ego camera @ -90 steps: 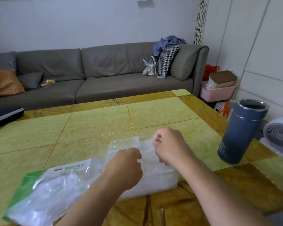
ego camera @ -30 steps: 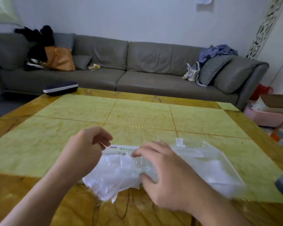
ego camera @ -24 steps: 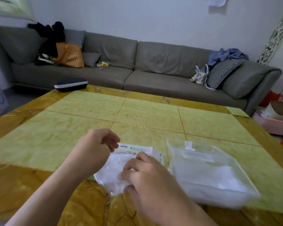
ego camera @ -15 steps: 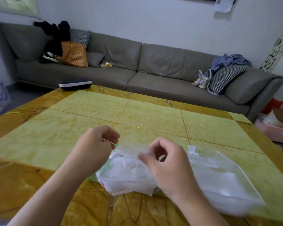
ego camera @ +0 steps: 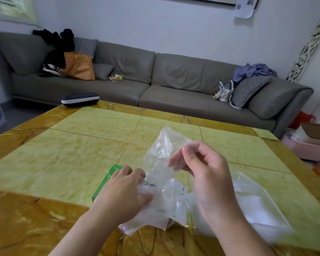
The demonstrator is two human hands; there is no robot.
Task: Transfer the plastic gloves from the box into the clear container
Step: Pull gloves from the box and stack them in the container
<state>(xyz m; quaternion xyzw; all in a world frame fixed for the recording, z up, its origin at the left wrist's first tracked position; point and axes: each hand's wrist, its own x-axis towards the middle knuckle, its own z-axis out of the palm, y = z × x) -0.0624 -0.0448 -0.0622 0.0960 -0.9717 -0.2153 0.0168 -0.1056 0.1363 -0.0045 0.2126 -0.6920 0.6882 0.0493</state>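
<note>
- A thin plastic glove (ego camera: 162, 154) is standing up above the green box (ego camera: 107, 180), and the right hand (ego camera: 207, 174) is pinching its side between thumb and fingertips.
- The left hand (ego camera: 124, 193) is lying over the mouth of the box, its fingers curled down into the crumpled pile of gloves (ego camera: 155, 206) spilling out of it; it looks to be holding the pile and box steady, though I cannot tell how firmly it is gripping.
- Judging by this, the transfer is partly done: something pale is lying inside the clear container (ego camera: 255, 206), just to the right of the box, which is probably gloves already moved across, while a good heap is waiting at the box.
- What is left, as I read it, is carrying the lifted glove right of the box into the container, then repeating for the rest.
- Hard to make out: where one glove is ending and the next beginning, since the film is see-through and bunched; how many are remaining in the box, because the left hand and the pile are covering its opening; and how full the container is, as its walls are nearly invisible and its near corner is blurring.
- A dark object at the right edge, beyond the container, is cut off and I cannot identify it.
- All of this is sitting on the yellow-green table (ego camera: 72, 154), with a grey sofa (ego camera: 174, 80) far behind the box.
</note>
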